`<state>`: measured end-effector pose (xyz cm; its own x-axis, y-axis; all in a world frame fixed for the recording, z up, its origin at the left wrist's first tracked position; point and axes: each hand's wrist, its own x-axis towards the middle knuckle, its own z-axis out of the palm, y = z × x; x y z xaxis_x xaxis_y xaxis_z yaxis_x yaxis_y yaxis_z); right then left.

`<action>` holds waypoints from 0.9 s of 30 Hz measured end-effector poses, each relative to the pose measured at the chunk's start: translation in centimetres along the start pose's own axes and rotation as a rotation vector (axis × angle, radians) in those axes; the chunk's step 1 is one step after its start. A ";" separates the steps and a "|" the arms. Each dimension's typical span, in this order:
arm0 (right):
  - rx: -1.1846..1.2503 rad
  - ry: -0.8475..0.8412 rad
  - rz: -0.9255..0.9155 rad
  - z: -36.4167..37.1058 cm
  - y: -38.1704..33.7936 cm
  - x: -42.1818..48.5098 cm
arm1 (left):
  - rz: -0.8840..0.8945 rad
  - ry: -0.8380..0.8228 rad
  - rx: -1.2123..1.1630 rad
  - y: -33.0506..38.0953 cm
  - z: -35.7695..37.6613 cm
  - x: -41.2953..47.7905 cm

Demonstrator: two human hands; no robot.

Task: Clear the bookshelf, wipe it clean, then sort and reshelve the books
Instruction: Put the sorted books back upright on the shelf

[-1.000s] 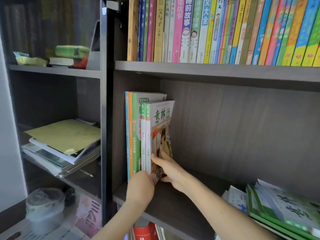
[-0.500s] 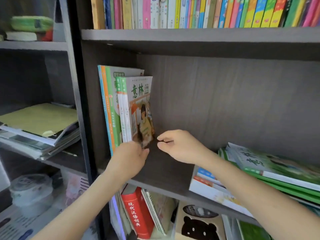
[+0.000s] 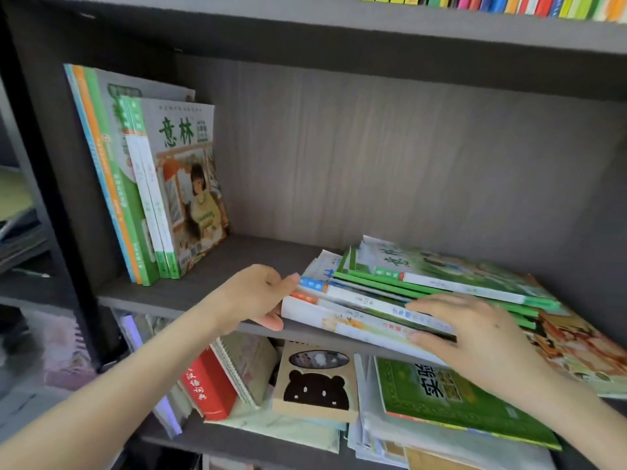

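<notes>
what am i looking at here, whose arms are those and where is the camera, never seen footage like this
There is no machine here. A person wears a wide-angle camera on the head, so this single picture looks forward and down at their own two bare arms. They face a dark bookshelf. On the middle shelf a few upright books lean against the left wall, and a stack of flat books lies to the right. The left hand grips the stack's left end, fingers on top and thumb underneath. The right hand rests with straight fingers on the stack's front edge. Above runs a row of colourful spines. Below sit a thick red book and a bear cut-out book.
</notes>
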<state>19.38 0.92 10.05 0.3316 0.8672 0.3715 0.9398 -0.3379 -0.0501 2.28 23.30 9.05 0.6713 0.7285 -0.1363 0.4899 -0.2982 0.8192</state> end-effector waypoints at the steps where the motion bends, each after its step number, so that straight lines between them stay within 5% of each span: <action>1: -0.015 0.003 0.017 0.2 0.1 -0.2 | -0.005 -0.008 -0.040 -0.3 0.0 -0.1; 17: -0.064 0.031 0.024 1.6 1.9 0.2 | -0.180 0.024 -0.587 0.0 4.1 -2.2; 23: -0.163 0.351 -0.044 4.2 2.2 -0.7 | -0.289 0.035 -0.890 0.6 6.4 -0.9; 27: -0.203 0.423 -0.041 5.1 1.8 -0.9 | -0.355 0.031 -0.966 0.9 6.4 -0.4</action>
<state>21.21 1.34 4.90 0.1927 0.6699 0.7170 0.9025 -0.4079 0.1386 6.05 18.78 6.29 0.5540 0.6977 -0.4543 -0.0083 0.5503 0.8349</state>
